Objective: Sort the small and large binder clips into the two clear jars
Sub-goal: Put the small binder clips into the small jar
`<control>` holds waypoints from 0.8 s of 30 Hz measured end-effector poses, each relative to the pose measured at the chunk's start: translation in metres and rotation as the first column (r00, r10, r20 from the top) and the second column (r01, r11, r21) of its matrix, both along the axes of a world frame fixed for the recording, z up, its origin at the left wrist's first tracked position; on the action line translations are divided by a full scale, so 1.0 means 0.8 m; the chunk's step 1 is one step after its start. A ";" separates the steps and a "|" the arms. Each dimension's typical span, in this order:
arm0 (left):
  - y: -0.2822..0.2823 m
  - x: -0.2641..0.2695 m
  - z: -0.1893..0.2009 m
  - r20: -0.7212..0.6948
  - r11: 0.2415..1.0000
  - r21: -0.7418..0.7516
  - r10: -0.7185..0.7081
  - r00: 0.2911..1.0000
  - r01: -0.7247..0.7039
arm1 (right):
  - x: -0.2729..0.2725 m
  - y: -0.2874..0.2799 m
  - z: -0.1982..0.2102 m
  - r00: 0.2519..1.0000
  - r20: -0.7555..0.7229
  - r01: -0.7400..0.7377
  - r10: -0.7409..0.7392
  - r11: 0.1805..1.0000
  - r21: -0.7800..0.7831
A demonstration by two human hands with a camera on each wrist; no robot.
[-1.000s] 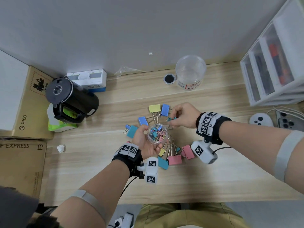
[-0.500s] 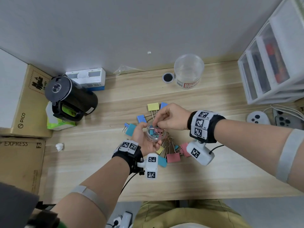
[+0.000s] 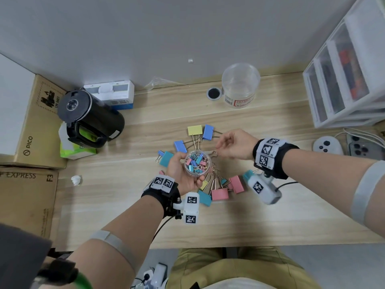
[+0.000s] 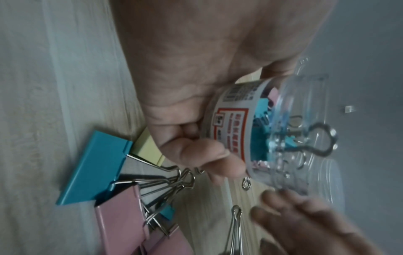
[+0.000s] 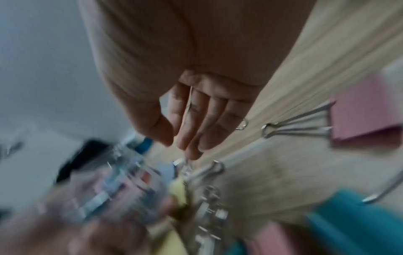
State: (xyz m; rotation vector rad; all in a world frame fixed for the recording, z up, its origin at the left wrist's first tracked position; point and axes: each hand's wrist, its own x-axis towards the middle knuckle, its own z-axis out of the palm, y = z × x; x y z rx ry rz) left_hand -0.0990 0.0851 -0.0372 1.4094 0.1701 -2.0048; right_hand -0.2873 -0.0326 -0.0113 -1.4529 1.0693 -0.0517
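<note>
Our left hand [image 3: 183,174] grips the small jar [image 3: 197,163] of light clips; our right hand [image 3: 233,146] hangs relaxed, empty. Large clips [image 3: 219,193] are stiff; pinch their wire handles.

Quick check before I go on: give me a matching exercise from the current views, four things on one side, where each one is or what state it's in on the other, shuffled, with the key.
Things
1. small clear jar
2. large clear jar
3. yellow binder clip
4. right hand

Places or states
A. stands empty at the back of the desk, near the wall
B. lies on the desk beside a blue large clip
C. held in the left hand, holding many small clips
D. fingers relaxed, holding nothing, just right of the held jar

Pairs: 1-C, 2-A, 3-B, 4-D
</note>
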 end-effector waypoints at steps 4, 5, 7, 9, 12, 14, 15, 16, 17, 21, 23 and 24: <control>0.005 0.001 0.003 -0.004 1.000 0.000 -0.004 1.000 0.004 | -0.025 0.020 -0.021 0.765 -0.431 -0.572 0.479 0.812 -0.113; 0.006 0.001 0.003 0.002 1.000 0.002 -0.001 1.000 0.001 | -0.028 0.025 -0.026 0.679 -0.506 -0.665 0.532 0.738 -0.118; 0.007 0.002 0.002 0.015 1.000 0.004 0.002 1.000 -0.002 | -0.031 0.032 -0.034 0.555 -0.598 -0.776 0.578 0.620 -0.121; 0.008 0.001 0.002 0.018 1.000 0.006 -0.008 1.000 0.008 | -0.033 0.039 -0.039 0.486 -0.649 -0.830 0.586 0.541 -0.133; 0.010 0.001 0.002 0.017 1.000 0.010 -0.023 1.000 0.023 | -0.032 0.047 -0.042 0.431 -0.696 -0.866 0.574 0.481 -0.139; 0.010 0.001 0.003 0.018 0.999 0.009 -0.031 0.999 0.031 | -0.032 0.050 -0.043 0.461 -0.680 -0.853 0.570 0.495 -0.164; 0.011 0.001 0.003 0.019 0.999 0.008 -0.032 0.999 0.031 | -0.032 0.049 -0.043 0.472 -0.672 -0.848 0.571 0.501 -0.171; 0.011 0.001 0.003 0.019 0.999 0.007 -0.031 0.999 0.031 | -0.031 0.048 -0.040 0.479 -0.667 -0.846 0.571 0.503 -0.177; 0.012 0.001 0.003 0.017 0.999 0.004 -0.032 0.999 0.032 | -0.031 0.046 -0.038 0.483 -0.665 -0.844 0.570 0.506 -0.179; 0.012 0.002 0.004 0.013 0.999 -0.008 -0.040 0.999 0.041 | -0.031 0.034 -0.027 0.486 -0.664 -0.834 0.569 0.528 -0.158; 0.011 0.001 0.006 0.013 0.999 -0.013 -0.041 0.999 0.041 | -0.033 0.029 -0.023 0.504 -0.646 -0.814 0.574 0.566 -0.133; 0.010 0.001 0.006 0.015 0.999 -0.015 -0.041 0.999 0.041 | -0.034 0.028 -0.021 0.516 -0.636 -0.803 0.575 0.583 -0.125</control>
